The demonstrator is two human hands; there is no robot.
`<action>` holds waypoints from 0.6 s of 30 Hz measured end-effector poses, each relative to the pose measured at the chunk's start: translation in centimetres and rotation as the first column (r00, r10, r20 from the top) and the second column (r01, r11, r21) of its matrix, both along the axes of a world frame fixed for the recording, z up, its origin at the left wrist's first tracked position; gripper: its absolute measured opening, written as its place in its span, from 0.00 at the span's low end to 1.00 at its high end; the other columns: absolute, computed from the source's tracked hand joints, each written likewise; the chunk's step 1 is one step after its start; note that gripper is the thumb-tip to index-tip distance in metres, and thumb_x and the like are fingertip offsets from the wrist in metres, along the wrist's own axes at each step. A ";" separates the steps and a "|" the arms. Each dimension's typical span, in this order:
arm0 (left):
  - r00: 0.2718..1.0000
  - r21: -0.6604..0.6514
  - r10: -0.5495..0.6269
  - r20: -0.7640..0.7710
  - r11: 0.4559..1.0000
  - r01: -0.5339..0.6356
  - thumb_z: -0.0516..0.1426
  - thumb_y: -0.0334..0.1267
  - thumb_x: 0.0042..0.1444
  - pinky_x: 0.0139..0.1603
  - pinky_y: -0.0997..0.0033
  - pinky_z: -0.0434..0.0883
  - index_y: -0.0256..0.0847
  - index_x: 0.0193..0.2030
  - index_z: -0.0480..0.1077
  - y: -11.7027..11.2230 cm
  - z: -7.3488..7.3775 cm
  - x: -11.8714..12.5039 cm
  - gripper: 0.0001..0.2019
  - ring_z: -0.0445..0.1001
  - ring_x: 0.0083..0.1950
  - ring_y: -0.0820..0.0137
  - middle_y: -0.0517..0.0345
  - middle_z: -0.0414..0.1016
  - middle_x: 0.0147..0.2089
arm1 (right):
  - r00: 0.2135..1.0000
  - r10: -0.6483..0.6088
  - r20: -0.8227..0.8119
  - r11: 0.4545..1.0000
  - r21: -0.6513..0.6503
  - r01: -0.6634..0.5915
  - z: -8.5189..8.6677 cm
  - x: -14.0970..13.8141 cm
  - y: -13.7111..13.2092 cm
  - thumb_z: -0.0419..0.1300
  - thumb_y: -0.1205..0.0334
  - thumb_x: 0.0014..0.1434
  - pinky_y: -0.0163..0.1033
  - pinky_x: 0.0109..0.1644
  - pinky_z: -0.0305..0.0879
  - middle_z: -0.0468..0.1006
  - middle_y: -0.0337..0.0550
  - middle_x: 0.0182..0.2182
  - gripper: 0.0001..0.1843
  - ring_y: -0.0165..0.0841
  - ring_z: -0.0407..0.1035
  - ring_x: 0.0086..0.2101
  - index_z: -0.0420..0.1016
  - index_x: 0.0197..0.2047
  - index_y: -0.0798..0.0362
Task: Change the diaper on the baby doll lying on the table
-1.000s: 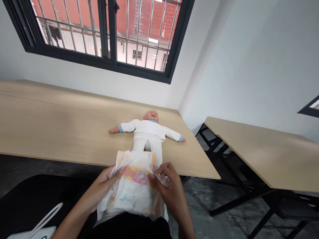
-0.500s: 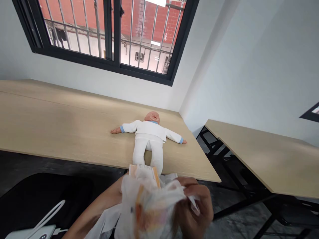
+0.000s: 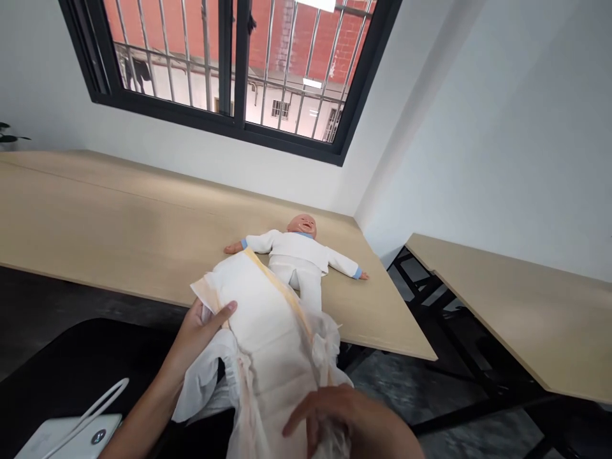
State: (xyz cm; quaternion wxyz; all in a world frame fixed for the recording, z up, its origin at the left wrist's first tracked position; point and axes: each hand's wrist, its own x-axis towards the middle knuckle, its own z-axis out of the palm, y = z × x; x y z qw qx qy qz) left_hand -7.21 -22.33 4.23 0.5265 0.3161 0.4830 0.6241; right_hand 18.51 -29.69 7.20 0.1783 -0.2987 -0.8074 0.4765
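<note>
A white diaper (image 3: 268, 312) with yellow-orange edges is spread lengthwise in front of me, its inner side facing up. My left hand (image 3: 203, 328) grips the left edge near the far end, thumb on top and fingers underneath. At the near right edge, my right hand (image 3: 344, 411) has its fingers curled around the diaper's crumpled side, with one finger reaching over the pad. Behind the diaper, a baby doll (image 3: 299, 248) in white clothes with blue cuffs lies face up on the table, arms spread. The diaper hides one of the doll's legs.
The wooden table (image 3: 143, 223) runs along the wall under a barred window (image 3: 229, 64). Another table (image 3: 502, 293) stands to the right beyond a gap. At lower left, a white device (image 3: 71, 437) with a white cable (image 3: 102, 398) rests on a black surface.
The bunched diaper has been opened out flat and extended towards the doll. My left hand has come into sight at its left edge; my right hand has moved down and nearer.
</note>
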 end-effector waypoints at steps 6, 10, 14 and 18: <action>0.992 0.002 0.114 0.055 0.993 -0.114 0.69 0.35 0.42 0.50 0.73 0.74 0.40 0.51 0.70 0.3 0.3 -0.9 0.27 0.73 0.55 0.60 0.52 0.78 0.49 | 0.999 -0.032 -0.001 0.989 -0.147 0.031 -1.5 0.2 1.8 0.73 0.47 0.39 0.27 0.32 0.66 0.78 0.37 0.28 0.33 0.27 0.72 0.28 0.75 0.48 0.50; 0.998 0.010 0.047 0.045 0.999 -0.048 0.69 0.39 0.42 0.48 0.71 0.75 0.42 0.52 0.69 -1.3 2.0 -0.6 0.28 0.75 0.54 0.58 0.53 0.78 0.48 | 0.978 -0.032 -0.208 0.998 -0.060 0.020 -0.8 0.8 1.7 0.69 0.42 0.44 0.40 0.47 0.68 0.78 0.45 0.37 0.35 0.35 0.72 0.39 0.72 0.52 0.50; 0.998 0.007 -0.062 -0.007 0.998 0.062 0.70 0.43 0.40 0.51 0.67 0.74 0.42 0.54 0.68 -4.3 4.2 0.5 0.33 0.75 0.53 0.55 0.53 0.80 0.45 | 0.776 -0.359 -0.519 0.885 0.074 0.459 -1.4 0.1 2.3 0.71 0.40 0.38 0.47 0.58 0.62 0.69 0.51 0.54 0.47 0.42 0.65 0.53 0.63 0.59 0.46; 0.987 0.032 -0.160 -0.023 0.986 0.161 0.70 0.46 0.40 0.54 0.64 0.73 0.40 0.51 0.71 -6.2 5.1 1.6 0.30 0.75 0.52 0.55 0.54 0.81 0.39 | 0.713 -0.476 -0.515 0.844 -0.039 0.535 -2.3 -2.0 2.7 0.71 0.40 0.40 0.51 0.64 0.53 0.60 0.52 0.62 0.53 0.44 0.56 0.61 0.54 0.65 0.45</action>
